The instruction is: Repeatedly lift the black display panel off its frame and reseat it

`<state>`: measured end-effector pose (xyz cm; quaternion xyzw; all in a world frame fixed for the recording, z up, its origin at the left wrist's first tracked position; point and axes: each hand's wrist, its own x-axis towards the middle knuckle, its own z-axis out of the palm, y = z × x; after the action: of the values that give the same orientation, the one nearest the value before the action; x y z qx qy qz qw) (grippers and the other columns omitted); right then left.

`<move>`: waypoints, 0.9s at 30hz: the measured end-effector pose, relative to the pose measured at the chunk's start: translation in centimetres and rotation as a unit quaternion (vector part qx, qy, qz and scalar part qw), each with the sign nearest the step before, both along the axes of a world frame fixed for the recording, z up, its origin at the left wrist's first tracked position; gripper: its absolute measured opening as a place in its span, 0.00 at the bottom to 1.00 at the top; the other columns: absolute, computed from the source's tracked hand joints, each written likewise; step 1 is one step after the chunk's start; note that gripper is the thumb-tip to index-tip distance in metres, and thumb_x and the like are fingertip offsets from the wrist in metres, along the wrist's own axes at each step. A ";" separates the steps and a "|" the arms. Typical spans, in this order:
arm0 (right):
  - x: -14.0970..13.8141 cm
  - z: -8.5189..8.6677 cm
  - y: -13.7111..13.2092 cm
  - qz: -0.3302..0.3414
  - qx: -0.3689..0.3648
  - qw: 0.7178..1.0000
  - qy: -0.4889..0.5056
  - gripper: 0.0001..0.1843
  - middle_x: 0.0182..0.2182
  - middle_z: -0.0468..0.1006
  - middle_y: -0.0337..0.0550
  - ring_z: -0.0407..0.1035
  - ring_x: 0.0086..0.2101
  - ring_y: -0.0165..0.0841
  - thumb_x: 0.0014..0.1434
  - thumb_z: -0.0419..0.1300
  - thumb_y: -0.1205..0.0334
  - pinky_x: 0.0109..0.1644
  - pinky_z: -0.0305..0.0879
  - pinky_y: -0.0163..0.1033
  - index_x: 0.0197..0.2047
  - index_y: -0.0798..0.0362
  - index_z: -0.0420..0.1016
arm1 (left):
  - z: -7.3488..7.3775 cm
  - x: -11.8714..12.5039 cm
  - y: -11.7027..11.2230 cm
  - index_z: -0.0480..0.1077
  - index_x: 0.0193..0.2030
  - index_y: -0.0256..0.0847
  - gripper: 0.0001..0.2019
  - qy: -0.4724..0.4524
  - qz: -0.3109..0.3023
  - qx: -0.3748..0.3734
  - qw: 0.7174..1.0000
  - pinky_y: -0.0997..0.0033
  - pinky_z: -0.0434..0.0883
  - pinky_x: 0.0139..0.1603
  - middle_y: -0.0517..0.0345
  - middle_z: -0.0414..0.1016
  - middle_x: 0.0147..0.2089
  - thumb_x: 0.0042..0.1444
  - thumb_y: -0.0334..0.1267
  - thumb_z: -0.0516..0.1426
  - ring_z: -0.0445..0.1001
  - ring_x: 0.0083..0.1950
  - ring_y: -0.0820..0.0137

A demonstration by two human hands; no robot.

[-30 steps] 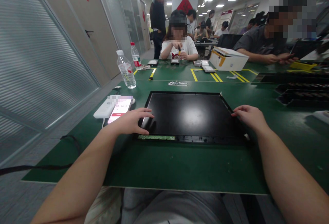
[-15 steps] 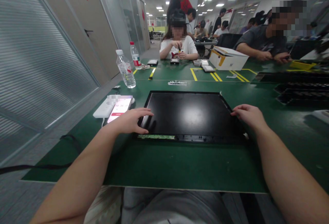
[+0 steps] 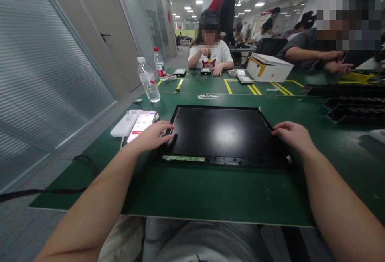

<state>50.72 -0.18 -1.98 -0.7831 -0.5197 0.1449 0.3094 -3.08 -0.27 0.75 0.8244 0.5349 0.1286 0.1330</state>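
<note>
A black flat display panel (image 3: 222, 132) lies face up on the green table in front of me, with a narrow green circuit strip (image 3: 183, 158) along its near left edge. My left hand (image 3: 156, 134) is over the panel's left edge. Its thumb and fingers are a little apart, and whether they touch the frame I cannot tell. At the right edge, my right hand (image 3: 291, 134) has its thumb and index finger pinched on the frame, its other fingers curled.
A phone (image 3: 141, 125) and a white power bank (image 3: 122, 123) lie left of the panel. Behind them stand two bottles, the nearer one a clear water bottle (image 3: 148, 81). A white box (image 3: 269, 69) stands across the table near other people. Dark strips (image 3: 345, 109) lie at the right.
My left hand has drawn back leftward from over the screen to its left edge, thumb and fingers closer together. My right hand stays at the right edge.
</note>
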 end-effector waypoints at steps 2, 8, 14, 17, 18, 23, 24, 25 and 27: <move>0.2 -0.1 0.0 0.006 0.014 1.000 -0.019 0.07 0.33 0.86 0.44 0.77 0.38 0.43 0.52 0.63 0.60 0.45 0.72 0.47 0.35 0.46 0.81 | -0.2 0.0 0.2 0.79 0.60 0.40 0.29 0.019 0.019 0.009 1.000 0.45 0.68 0.73 0.40 0.73 0.70 0.64 0.58 0.54 0.73 0.69 0.45; 0.5 -0.2 0.5 0.024 -0.034 0.996 -0.078 0.13 0.35 0.85 0.46 0.77 0.37 0.44 0.53 0.63 0.60 0.45 0.72 0.47 0.41 0.46 0.86 | -0.6 0.3 0.4 0.80 0.60 0.39 0.26 0.040 0.041 0.002 0.998 0.46 0.68 0.73 0.39 0.76 0.67 0.64 0.50 0.52 0.74 0.68 0.46; 0.1 -0.2 0.9 0.054 -0.104 0.986 -0.119 0.26 0.33 0.83 0.45 0.77 0.35 0.41 0.53 0.61 0.64 0.43 0.72 0.43 0.55 0.50 0.87 | -0.8 0.7 0.4 0.79 0.63 0.38 0.26 0.057 0.039 0.004 0.998 0.49 0.69 0.72 0.39 0.76 0.67 0.66 0.45 0.51 0.75 0.67 0.47; 0.3 -0.5 1.2 0.076 -0.114 0.982 -0.133 0.28 0.35 0.85 0.46 0.78 0.36 0.41 0.52 0.61 0.66 0.43 0.72 0.42 0.55 0.51 0.87 | -0.8 0.8 0.4 0.78 0.64 0.37 0.26 0.066 0.041 0.003 0.997 0.49 0.69 0.72 0.38 0.76 0.67 0.66 0.43 0.50 0.75 0.67 0.47; 0.5 -0.7 1.2 0.080 -0.112 0.981 -0.134 0.28 0.37 0.85 0.47 0.79 0.37 0.41 0.51 0.62 0.67 0.43 0.73 0.42 0.55 0.50 0.87 | -0.8 0.9 0.4 0.78 0.64 0.38 0.26 0.067 0.042 0.002 0.997 0.48 0.69 0.71 0.39 0.76 0.67 0.66 0.43 0.50 0.75 0.67 0.47; 1.3 -1.6 1.7 0.081 -0.104 0.986 -0.105 0.30 0.44 0.86 0.48 0.80 0.37 0.41 0.47 0.61 0.71 0.43 0.74 0.42 0.53 0.50 0.88 | -0.9 0.9 0.5 0.77 0.65 0.38 0.27 0.080 0.046 0.001 0.996 0.51 0.68 0.72 0.40 0.76 0.68 0.66 0.43 0.50 0.74 0.69 0.47; 1.4 -1.7 1.7 0.082 -0.100 0.987 -0.093 0.30 0.43 0.87 0.48 0.80 0.36 0.41 0.46 0.61 0.71 0.43 0.74 0.42 0.52 0.50 0.88 | -0.9 0.9 0.6 0.77 0.65 0.36 0.27 0.082 0.047 0.001 0.996 0.51 0.68 0.72 0.39 0.75 0.68 0.66 0.43 0.50 0.74 0.69 0.47; 1.5 -1.7 1.7 0.083 -0.095 0.989 -0.082 0.29 0.43 0.87 0.48 0.80 0.36 0.41 0.46 0.61 0.71 0.43 0.75 0.42 0.51 0.50 0.88 | -0.9 0.9 0.6 0.77 0.66 0.35 0.27 0.084 0.048 0.001 0.995 0.51 0.68 0.72 0.38 0.75 0.68 0.66 0.43 0.50 0.74 0.68 0.47; 1.5 -1.8 1.7 0.085 -0.081 0.991 -0.063 0.27 0.41 0.87 0.48 0.80 0.36 0.41 0.45 0.62 0.71 0.42 0.75 0.42 0.49 0.49 0.89 | -1.0 0.9 0.6 0.76 0.66 0.34 0.28 0.089 0.048 0.002 0.995 0.50 0.68 0.72 0.36 0.75 0.68 0.66 0.42 0.49 0.74 0.68 0.46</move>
<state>52.19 1.49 -3.78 -0.7662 -0.5891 0.1627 0.1986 -2.15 0.32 -0.29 0.8064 0.5831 0.0624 0.0766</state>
